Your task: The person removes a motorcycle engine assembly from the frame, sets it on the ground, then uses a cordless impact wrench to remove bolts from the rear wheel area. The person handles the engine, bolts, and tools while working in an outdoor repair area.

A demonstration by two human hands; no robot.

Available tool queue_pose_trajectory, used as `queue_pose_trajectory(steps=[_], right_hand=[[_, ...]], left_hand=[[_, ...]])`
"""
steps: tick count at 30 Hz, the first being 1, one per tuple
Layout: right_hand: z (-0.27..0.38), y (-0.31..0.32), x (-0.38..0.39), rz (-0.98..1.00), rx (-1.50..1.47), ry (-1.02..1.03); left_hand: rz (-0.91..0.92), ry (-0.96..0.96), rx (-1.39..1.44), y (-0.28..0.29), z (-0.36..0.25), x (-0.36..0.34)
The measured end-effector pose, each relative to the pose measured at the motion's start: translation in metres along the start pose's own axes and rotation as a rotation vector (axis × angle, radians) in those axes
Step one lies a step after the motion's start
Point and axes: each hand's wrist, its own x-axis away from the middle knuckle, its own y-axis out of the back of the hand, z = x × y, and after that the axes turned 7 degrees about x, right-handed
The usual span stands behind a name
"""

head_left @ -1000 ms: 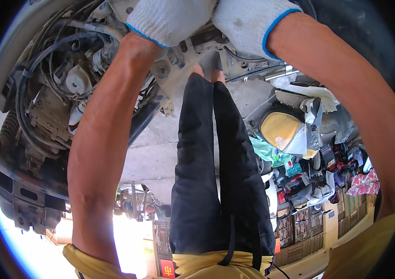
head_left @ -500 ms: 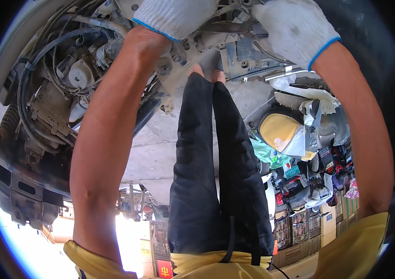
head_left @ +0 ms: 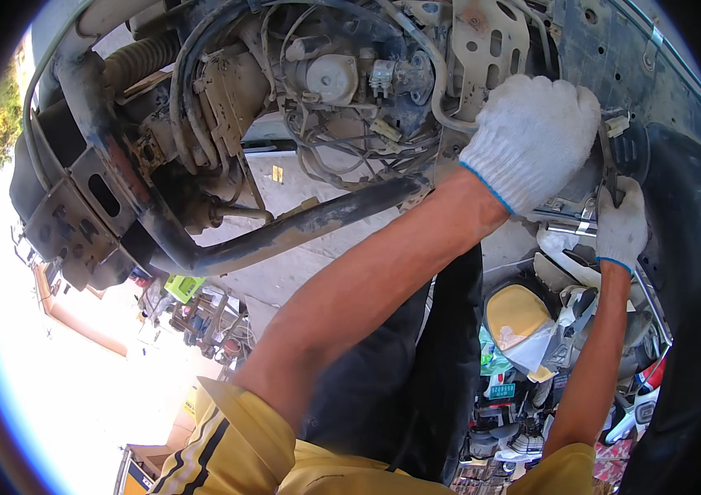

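My left hand [head_left: 532, 136], in a white knit glove with a blue cuff, is closed against the vehicle's underside next to a perforated metal bracket [head_left: 489, 49]. Its fingers curl away from view, so whatever they grip is hidden. My right hand [head_left: 621, 221], gloved alike, closes around the lower end of a narrow dark metal strip [head_left: 608, 161]. Beside that hand sits a shiny metal bar with a clamp [head_left: 569, 229]. A pale connector [head_left: 617, 125] shows just above the strip.
A thick dark frame tube [head_left: 309, 223] curves across at left, below bundled hoses and a round housing [head_left: 332, 78]. A black panel [head_left: 680, 272] hangs at far right. Scooter parts and a yellow-topped seat [head_left: 518, 313] are piled on the ground beyond my legs.
The view has swung, bringing more of the hoses and frame into sight. Both gloved hands now appear lower and farther right, and my left forearm reaches across my body.
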Motion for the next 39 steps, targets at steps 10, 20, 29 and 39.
queue_pose_trajectory(steps=[10, 20, 29, 39], right_hand=[[0.017, -0.036, -0.019, -0.109, 0.033, 0.138], [0.077, -0.016, 0.011, -0.17, -0.253, 0.37], [0.095, 0.011, 0.004, -0.205, -0.129, 0.422], [0.119, 0.03, -0.024, 0.225, -0.436, 0.236]], left_hand=[[-0.044, 0.185, 0.131, -0.015, -0.016, 0.059], [-0.634, 1.397, 1.495, 0.027, 0.054, 0.328], [-0.253, 0.753, 1.351, 0.034, 0.165, 0.315], [-0.199, 0.525, 2.424, 0.048, 0.176, 0.275]])
